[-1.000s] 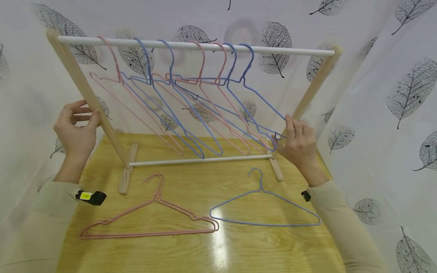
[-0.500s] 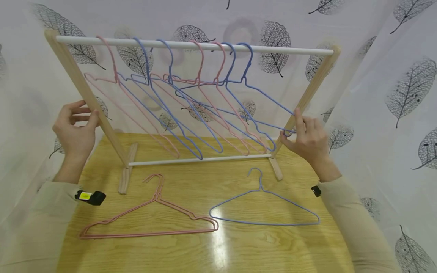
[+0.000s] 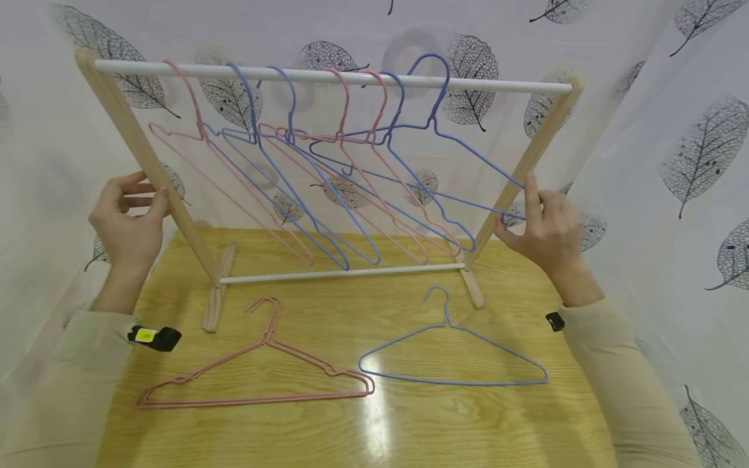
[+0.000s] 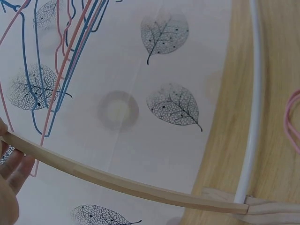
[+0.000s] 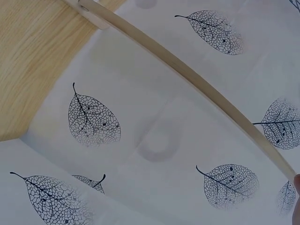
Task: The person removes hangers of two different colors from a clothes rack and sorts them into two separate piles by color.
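Note:
A wooden garment rack stands on the table, a white rod across its top. My left hand grips the rack's left post, thumb in front; the left wrist view shows its fingers on that post. At the right post, my right hand pinches the right end of a blue hanger. That hanger's hook arches above the rod, raised off it. Several pink and blue hangers hang along the rod to its left. Only a sliver of the right hand enters the right wrist view.
Two pink hangers lie overlapped on the wooden table at front left. A blue hanger lies flat to their right. Behind the rack hangs a pale leaf-printed curtain. A lower white bar joins the rack's feet.
My right hand has moved right and slightly up with the rightmost blue hanger, whose hook has risen from the rod. The left hand stays on the post.

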The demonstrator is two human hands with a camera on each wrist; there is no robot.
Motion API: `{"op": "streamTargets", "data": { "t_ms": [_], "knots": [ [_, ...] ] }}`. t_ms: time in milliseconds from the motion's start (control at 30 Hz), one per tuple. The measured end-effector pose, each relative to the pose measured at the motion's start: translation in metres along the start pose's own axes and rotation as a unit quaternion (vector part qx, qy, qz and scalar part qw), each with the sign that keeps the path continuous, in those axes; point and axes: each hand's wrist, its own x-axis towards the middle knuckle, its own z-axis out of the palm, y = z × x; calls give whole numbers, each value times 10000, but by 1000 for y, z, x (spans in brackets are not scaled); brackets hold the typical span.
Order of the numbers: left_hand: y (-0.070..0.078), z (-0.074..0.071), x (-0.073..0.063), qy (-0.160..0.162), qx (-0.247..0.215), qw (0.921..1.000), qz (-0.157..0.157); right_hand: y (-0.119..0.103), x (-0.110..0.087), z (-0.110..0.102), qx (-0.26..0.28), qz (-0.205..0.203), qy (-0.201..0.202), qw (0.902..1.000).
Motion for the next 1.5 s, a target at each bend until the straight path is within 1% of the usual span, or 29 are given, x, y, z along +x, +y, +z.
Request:
{"op": "streamTargets", "data": {
  "t_ms": [100,233,467,767,967,1300,1400,1500],
  "knots": [
    [0,0,0,-7,46,10000,-2,3,1,-4,61,94,7,9999],
    [1,0,1,6,21,10000,11,8,1,-11,3,211,-20,9998],
    [1,0,1,52,-4,10000,5,14,-2,-25,-16,600,-7,9982],
    [0,0,1,23,-35,10000,42,19,-8,-46,-110,828,-115,9964],
    [1,0,0,16,8,10000,79,25,-15,-62,-196,955,-207,9950],
    [1,0,0,26,34,10000,47,28,-29,-87,-244,1078,-61,9939],
    [1,1,1,30,10,10000,31,27,-33,-94,-229,1075,-11,9939],
    [0,1,1,19,2,10000,34,25,-37,-101,-191,985,-33,9949]
  ]
}}
